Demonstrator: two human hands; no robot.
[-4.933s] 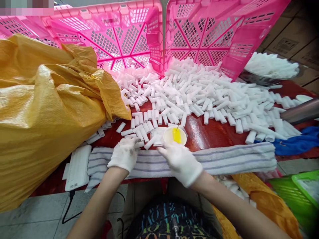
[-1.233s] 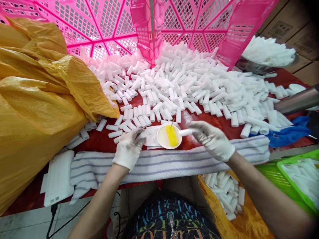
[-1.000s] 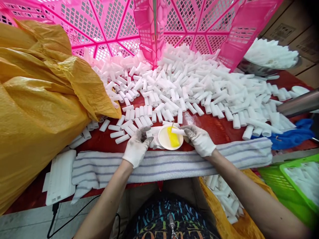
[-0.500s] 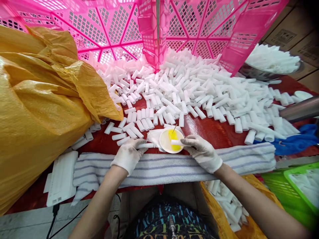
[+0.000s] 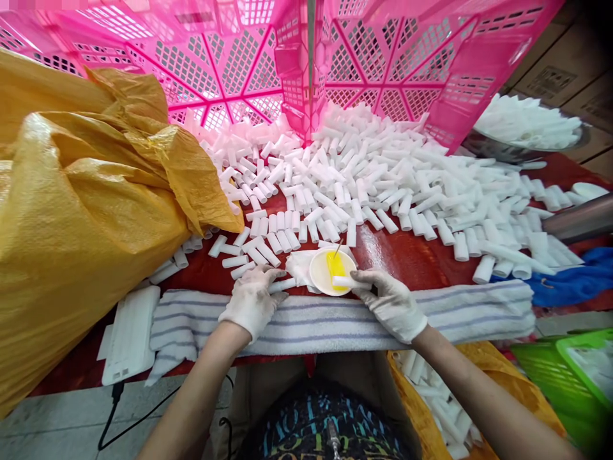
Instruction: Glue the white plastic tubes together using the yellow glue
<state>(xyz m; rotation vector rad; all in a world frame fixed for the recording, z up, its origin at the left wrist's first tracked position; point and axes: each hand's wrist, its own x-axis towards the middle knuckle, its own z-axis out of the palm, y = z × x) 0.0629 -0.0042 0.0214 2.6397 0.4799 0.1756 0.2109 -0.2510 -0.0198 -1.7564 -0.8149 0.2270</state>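
Tube (image 5: 341,282) is over the dish (image 5: 318,273) on the counter (image 5: 393,246), its free end at the yellow block (image 5: 334,263); the right hand's (image 5: 390,306) grip is pinched on it. The left hand's (image 5: 253,300) grip is closed around a second tube (image 5: 284,285).

This looks like a small workshop or hand-assembly room. Short white tubes (image 5: 383,166), their material unclear, lie heaped in bulk over a glossy red table (image 5: 378,249). At least 2 bright pink perforated plastic crates (image 5: 292,70) stand up at 11 and 1 o'clock, and stacked brown cardboard cartons (image 5: 548,80) fill 2 o'clock. A big yellow woven sack (image 5: 105,198) bulges at 9 o'clock, a green plastic basket (image 5: 546,361) sits at 4 o'clock, and grey floor tiles (image 5: 57,421) show at 8 o'clock.
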